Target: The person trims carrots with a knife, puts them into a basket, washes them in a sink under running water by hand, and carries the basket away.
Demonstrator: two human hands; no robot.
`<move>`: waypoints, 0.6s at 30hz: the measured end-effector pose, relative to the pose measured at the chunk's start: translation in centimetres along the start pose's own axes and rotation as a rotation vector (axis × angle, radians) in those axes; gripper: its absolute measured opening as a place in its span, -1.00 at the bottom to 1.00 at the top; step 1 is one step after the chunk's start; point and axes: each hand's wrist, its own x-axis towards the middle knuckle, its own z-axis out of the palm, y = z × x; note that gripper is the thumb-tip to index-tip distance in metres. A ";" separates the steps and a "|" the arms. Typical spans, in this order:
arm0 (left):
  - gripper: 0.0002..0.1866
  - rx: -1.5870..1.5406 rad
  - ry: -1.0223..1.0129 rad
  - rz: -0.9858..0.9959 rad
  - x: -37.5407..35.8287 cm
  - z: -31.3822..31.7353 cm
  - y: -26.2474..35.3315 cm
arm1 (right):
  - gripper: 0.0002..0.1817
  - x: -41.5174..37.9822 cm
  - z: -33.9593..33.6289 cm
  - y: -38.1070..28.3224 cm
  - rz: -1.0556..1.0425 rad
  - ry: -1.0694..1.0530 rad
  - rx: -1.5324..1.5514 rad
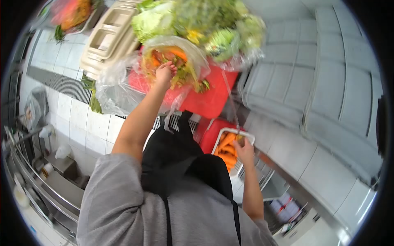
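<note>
My left hand (165,71) reaches over an open clear plastic bag (201,61) of orange and green vegetable scraps (180,76). Its fingers are curled in, and anything inside them is hidden. My right hand (245,151) is closed round the handle of a knife (232,100), whose long thin blade points away from me. Below the knife, a white-rimmed container (251,136) holds several peeled carrots (227,149). Under the bag lies a red cutting board (211,96).
Bagged leafy greens (205,18) and a cabbage (154,22) sit behind the scrap bag. Beige lidded containers (108,35) stand at the left. Large grey covered bins (283,65) line the right side. A metal rail (41,180) runs at the lower left.
</note>
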 end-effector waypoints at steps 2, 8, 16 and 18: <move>-0.78 -0.165 -0.004 0.016 3.9 0.2 -0.4 | -0.49 0.3 0.9 -1.1 -0.169 -0.037 0.020; -0.83 0.339 0.246 -0.128 8.0 5.0 -0.8 | -0.54 4.6 2.2 -5.0 -0.091 -0.337 -0.035; -0.80 0.908 0.043 -0.232 14.1 5.6 -0.1 | -0.53 10.2 2.9 -6.8 0.039 -0.345 0.012; -0.80 0.897 0.133 -0.079 14.4 6.0 -0.7 | -0.53 10.2 3.0 -6.8 0.036 -0.355 0.012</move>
